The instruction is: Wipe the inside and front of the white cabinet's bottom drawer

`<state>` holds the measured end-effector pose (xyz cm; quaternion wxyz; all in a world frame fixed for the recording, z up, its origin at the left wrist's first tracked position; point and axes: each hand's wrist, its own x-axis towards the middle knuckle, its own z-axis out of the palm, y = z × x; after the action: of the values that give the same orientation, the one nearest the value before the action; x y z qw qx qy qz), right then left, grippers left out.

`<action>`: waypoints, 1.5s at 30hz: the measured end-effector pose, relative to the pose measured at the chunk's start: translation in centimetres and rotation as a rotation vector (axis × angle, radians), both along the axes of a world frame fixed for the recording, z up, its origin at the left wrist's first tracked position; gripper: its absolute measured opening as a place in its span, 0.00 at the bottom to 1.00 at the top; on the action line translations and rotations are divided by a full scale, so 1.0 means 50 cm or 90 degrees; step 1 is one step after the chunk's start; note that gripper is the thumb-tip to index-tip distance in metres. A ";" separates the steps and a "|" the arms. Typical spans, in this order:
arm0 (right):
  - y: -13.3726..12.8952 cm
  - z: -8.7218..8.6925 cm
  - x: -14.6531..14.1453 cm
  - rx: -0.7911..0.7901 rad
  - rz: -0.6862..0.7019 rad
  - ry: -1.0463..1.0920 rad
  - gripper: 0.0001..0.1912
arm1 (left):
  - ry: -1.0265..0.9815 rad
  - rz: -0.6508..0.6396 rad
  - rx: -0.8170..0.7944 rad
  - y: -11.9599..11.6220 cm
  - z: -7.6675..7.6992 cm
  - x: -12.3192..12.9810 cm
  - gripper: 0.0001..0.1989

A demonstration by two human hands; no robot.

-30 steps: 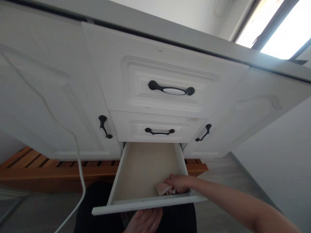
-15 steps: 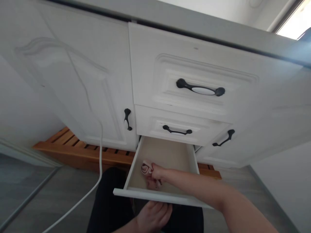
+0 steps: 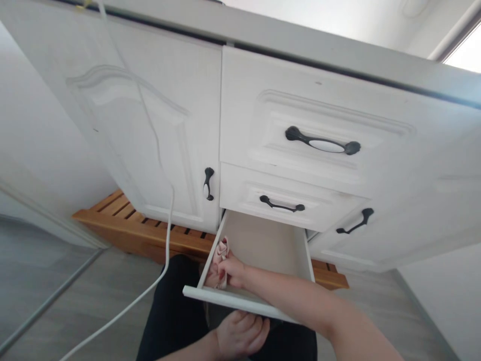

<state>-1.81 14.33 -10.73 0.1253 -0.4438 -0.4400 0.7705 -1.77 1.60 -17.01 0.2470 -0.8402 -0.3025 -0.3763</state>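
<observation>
One cloth is being gripped by the right hand inside the drawer, at left; the left hand is being held curled under its near front, grasp unclear.

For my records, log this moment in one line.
right hand: holds pink cloth; place: open drawer, left side; left hand: beneath drawer front

I seem to be in a room of a home: a white panelled cabinet with ornate dark handles spans the frame. Slatted wood and grey wood-look flooring show lower left, a window upper right.
</observation>
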 end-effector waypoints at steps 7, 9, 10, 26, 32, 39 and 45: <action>-0.009 0.098 -0.006 0.324 0.258 0.084 0.21 | 0.023 0.009 -0.029 -0.007 0.001 -0.005 0.15; -0.002 0.120 -0.023 0.440 0.399 0.072 0.13 | 0.037 0.017 -0.056 -0.012 -0.002 -0.005 0.17; 0.003 0.127 -0.030 0.444 0.455 0.062 0.11 | 0.042 0.018 -0.065 -0.014 -0.005 -0.004 0.18; 0.030 0.210 0.350 0.164 0.378 0.074 0.10 | 0.068 -0.001 -0.073 -0.016 -0.008 -0.018 0.15; -0.064 0.296 0.573 0.323 0.236 -0.101 0.16 | 0.033 -0.018 -0.102 -0.013 0.010 -0.013 0.16; -0.232 0.209 0.759 0.372 -0.149 -0.337 0.07 | -0.012 -0.009 -0.077 -0.004 0.013 -0.007 0.16; -0.274 0.088 0.770 0.303 -0.354 -0.394 0.30 | 0.048 0.028 -0.131 0.060 0.011 -0.012 0.18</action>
<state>36.67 0.64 -6.31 0.2881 -0.7121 -0.4854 0.4175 -2.35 4.62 -16.48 0.1788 -0.8676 -0.3487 -0.3059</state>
